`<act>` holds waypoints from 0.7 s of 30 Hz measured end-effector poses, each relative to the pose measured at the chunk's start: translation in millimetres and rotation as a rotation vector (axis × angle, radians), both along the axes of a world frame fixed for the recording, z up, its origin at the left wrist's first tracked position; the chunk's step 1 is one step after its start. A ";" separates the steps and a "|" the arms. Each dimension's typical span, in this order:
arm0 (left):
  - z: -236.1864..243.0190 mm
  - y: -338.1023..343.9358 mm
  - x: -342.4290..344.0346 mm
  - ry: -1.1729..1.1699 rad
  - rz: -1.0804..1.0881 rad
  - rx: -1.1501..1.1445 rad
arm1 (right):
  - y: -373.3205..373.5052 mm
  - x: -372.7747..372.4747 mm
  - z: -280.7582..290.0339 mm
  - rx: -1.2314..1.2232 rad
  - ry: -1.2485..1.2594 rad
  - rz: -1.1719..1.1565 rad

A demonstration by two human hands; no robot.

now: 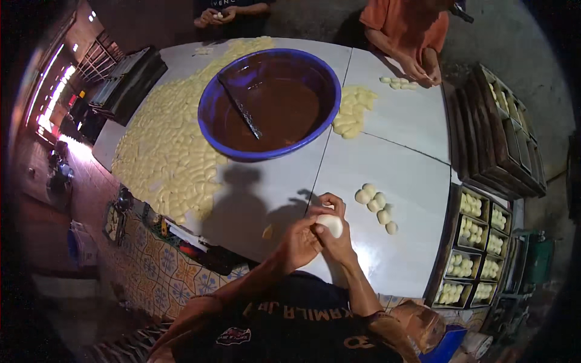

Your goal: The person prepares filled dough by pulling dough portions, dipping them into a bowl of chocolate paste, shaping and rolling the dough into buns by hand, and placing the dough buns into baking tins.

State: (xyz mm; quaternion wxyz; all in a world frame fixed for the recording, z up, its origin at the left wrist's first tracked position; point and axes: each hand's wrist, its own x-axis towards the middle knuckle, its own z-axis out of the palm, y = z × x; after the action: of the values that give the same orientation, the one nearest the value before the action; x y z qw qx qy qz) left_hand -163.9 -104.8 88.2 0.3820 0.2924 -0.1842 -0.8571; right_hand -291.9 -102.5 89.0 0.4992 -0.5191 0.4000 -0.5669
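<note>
Dough ball (331, 223) is lower centre of frame, up above the table edge, in the right hand (339, 243): fingers curled round it, thumb across the near side. Left hand (302, 241) is right beside it, fingers bent in toward the ball; can't tell if they bear on it or just hover.

Risks, my read: uneven squeeze leaves it lopsided or creased. Grip too loose and it could drop at the near edge of the tabletop (387, 172). Tacky dough could cling to the palms and tear. Loose balls (380, 198) right of the hands sit bunched, some touching; left that way they may stick together, or a sleeve-side swing could knock them.

Materials: held ball pale, smooth, rounded. Tabletop white, hard, glossy, dark seams. Flattened dough pieces (169, 139), left of frame: yellowish, soft-looking, packed tight. Basin (270, 156), upper centre: round, blue-purple, looks plastic; brown contents, can't tell how thick. Tins (469, 245), lower right: rectangular, metal-looking, dough lumps inside.
</note>
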 end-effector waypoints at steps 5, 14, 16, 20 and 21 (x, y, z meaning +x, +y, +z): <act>28.1 -84.9 -0.1 0.443 -0.118 -0.090 | -15.7 -32.9 -58.0 0.184 0.032 0.159; -37.7 -308.8 37.4 -1.410 -0.326 -0.683 | -28.6 -26.6 -58.2 0.141 -0.196 -0.040; -8.0 -289.1 31.3 -1.438 -0.320 -0.610 | -28.3 -23.8 -63.1 0.125 -0.255 -0.053; 5.6 -214.1 32.9 -1.163 -0.104 -0.792 | -31.0 -22.9 -53.9 0.209 -0.391 -0.106; 19.7 -191.9 27.2 -0.881 -0.043 -0.605 | -33.4 -20.2 -48.6 0.278 -0.549 -0.090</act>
State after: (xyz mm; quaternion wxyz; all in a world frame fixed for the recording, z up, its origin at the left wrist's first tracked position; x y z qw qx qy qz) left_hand -136.7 -296.6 107.9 0.3181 0.4975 -0.5717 -0.5696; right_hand -312.1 -135.8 40.4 0.6292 -0.2551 0.3464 -0.6473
